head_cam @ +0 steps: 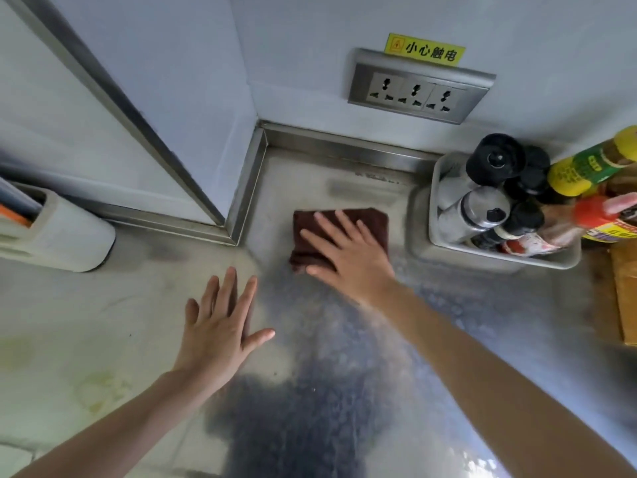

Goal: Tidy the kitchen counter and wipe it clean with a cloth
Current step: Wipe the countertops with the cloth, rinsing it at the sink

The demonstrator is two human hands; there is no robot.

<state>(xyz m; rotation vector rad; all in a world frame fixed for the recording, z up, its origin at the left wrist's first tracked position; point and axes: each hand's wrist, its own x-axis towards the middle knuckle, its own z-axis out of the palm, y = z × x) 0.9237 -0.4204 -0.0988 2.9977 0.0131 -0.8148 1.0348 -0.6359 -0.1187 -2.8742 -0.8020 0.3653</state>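
Observation:
A folded dark brown cloth (372, 220) lies flat on the steel counter (448, 305) near the back corner. My right hand (348, 257) presses down on it with fingers spread, covering its lower right part. My left hand (220, 326) rests flat on the counter to the lower left of the cloth, fingers apart, holding nothing. The counter surface looks wet and streaked below the cloth.
A metal tray (448, 243) packed with several condiment bottles and shakers stands at the right against the wall. A wall socket panel (418, 88) with a yellow warning label sits above the corner. A grey holder (55, 232) stands at the left. A wooden board (625, 291) lies at the right edge.

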